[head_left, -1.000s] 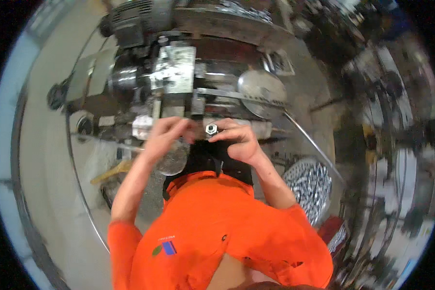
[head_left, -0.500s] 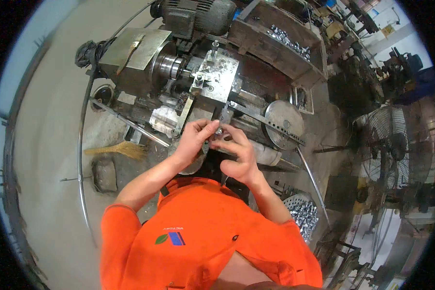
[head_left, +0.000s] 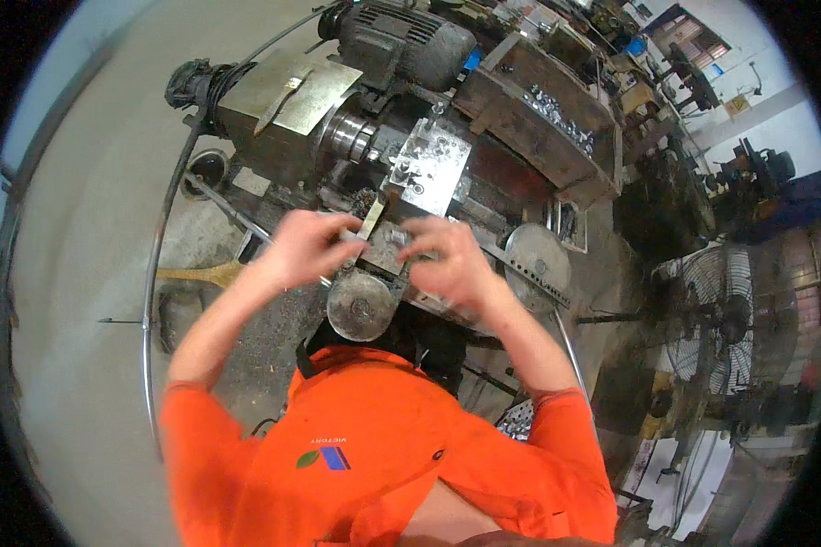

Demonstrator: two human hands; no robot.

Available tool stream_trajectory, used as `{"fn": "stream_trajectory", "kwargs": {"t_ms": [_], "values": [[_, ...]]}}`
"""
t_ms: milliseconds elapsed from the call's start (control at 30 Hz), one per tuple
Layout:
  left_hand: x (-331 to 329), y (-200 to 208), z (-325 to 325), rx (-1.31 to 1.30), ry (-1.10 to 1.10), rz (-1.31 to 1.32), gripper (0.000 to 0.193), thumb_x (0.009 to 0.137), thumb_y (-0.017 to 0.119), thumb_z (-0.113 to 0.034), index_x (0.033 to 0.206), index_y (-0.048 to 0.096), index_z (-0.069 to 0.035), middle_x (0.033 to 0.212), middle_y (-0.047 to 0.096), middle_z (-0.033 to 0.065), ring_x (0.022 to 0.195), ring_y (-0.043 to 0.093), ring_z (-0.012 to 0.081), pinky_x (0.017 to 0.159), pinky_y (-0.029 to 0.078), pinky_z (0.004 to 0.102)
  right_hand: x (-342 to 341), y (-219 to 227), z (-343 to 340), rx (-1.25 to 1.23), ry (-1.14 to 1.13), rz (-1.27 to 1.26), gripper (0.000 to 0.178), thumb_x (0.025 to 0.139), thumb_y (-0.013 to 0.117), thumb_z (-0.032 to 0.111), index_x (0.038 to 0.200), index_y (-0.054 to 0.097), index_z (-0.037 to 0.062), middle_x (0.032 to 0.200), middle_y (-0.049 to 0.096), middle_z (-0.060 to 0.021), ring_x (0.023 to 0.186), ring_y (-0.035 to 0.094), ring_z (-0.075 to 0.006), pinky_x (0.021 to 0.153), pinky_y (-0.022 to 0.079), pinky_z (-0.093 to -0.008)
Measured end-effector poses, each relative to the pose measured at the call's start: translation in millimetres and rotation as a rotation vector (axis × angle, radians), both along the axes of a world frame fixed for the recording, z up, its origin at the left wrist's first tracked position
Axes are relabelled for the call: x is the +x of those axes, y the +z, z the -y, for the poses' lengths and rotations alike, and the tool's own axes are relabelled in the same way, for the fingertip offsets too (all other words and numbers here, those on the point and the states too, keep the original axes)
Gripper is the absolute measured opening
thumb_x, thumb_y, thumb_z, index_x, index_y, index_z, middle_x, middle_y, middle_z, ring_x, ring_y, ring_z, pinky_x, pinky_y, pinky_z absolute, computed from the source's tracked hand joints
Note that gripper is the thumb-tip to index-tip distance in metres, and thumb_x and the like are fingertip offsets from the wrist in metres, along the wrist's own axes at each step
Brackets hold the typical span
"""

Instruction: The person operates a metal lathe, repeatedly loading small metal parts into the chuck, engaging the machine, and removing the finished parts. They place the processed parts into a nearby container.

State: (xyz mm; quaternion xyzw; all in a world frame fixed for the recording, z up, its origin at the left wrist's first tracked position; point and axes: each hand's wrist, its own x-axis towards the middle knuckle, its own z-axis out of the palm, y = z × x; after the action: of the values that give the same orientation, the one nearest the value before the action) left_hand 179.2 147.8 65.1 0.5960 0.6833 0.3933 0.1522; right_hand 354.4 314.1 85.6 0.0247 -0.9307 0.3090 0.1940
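Right fingers (head_left: 421, 227) on metal piece (head_left: 397, 237)

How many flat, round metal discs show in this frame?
2. The lower disc sits below the gap between the left hand and the right hand; the other disc is to the right of the right hand. More may be hidden in the cluttered background.

We have medium indoor light, brighter on the wall (head_left: 764, 108), upper right. Glare on the metal plate (head_left: 440, 164), upper centre. Left hand (head_left: 308, 248) and right hand (head_left: 453, 263) motion-blurred mid-frame, small metal piece (head_left: 399, 237) smeared too. Fan (head_left: 716, 314) at right soft. We note fisheye bending, black corners.
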Motion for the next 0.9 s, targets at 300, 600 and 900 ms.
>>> {"fn": "stream_trajectory", "kwargs": {"t_ms": [300, 600, 900], "values": [[-127, -22, 196, -0.225, 0.868, -0.460, 0.026, 0.080, 0.057, -0.011, 0.106, 0.060, -0.007, 0.070, 0.058, 0.0202, 0.065, 0.058, 0.0348, 0.059, 0.044, 0.0409, -144, -23, -55, 0.362, -0.318, 0.339, 0.022, 0.054, 0.061, 0.016, 0.068, 0.066, 0.0002, 0.077, 0.062, -0.0241, 0.079, 0.060, -0.0377, 0.073, 0.050, -0.0404], [-96, -73, 246, -0.521, 1.022, -0.168, 0.037, 0.077, 0.066, -0.029, 0.095, 0.058, 0.002, 0.081, 0.060, 0.0229, 0.080, 0.058, 0.0387, 0.069, 0.045, 0.0440, -155, -34, -70, 0.183, -0.189, 0.242, 0.016, 0.062, 0.060, 0.017, 0.061, 0.062, 0.0013, 0.063, 0.060, -0.0168, 0.060, 0.059, -0.0324, 0.059, 0.047, -0.0385], [-118, -78, 246, -0.729, 1.060, -0.286, 0.027, 0.073, 0.061, -0.024, 0.086, 0.059, -0.001, 0.082, 0.061, 0.0221, 0.081, 0.060, 0.0378, 0.073, 0.048, 0.0472, -165, -33, -64, 0.126, -0.262, 0.195, 0.015, 0.056, 0.059, 0.015, 0.057, 0.058, -0.0005, 0.051, 0.050, -0.0162, 0.048, 0.053, -0.0273, 0.048, 0.040, -0.0372]]}}
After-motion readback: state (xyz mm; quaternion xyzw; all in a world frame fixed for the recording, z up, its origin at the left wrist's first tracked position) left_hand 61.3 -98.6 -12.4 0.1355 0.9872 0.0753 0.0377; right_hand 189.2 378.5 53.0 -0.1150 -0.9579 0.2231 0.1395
